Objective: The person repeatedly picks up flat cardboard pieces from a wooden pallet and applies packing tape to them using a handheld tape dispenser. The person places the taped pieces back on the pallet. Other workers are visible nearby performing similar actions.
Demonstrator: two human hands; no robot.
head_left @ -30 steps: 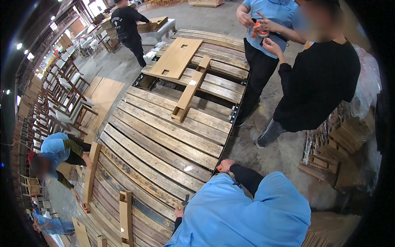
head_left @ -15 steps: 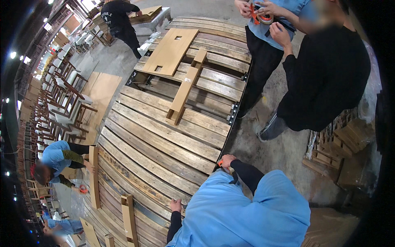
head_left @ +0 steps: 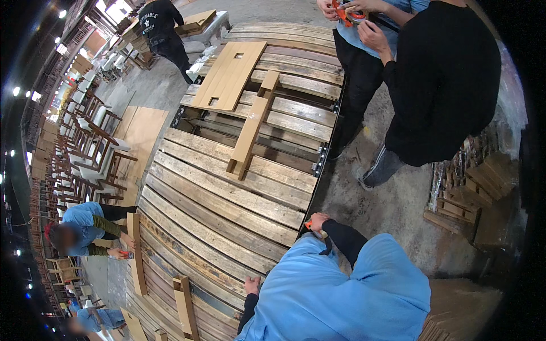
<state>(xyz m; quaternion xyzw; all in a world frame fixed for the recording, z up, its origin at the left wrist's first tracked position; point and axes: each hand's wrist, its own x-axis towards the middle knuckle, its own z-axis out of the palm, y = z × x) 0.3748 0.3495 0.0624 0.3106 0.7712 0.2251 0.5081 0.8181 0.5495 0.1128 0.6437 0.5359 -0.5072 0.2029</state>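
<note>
Right grip [head_left: 319, 221] holds an orange tool [head_left: 308, 225] beside slatted table [head_left: 273, 211]

Gray floor [head_left: 341, 193] goes around the big wooden tabletop [head_left: 222, 184], which has long boards with gaps. Left of the tabletop, brown chairs [head_left: 91, 173] with white seats stand in rows. A flat brown sheet [head_left: 145, 122] lies between. Farther left of the tabletop, small white lights [head_left: 16, 91] shine in the dark.

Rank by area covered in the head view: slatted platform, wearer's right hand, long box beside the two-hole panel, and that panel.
1. Slatted platform
2. Two-hole panel
3. Long box, narrower than the panel
4. Right hand, smallest despite its nearness
</note>
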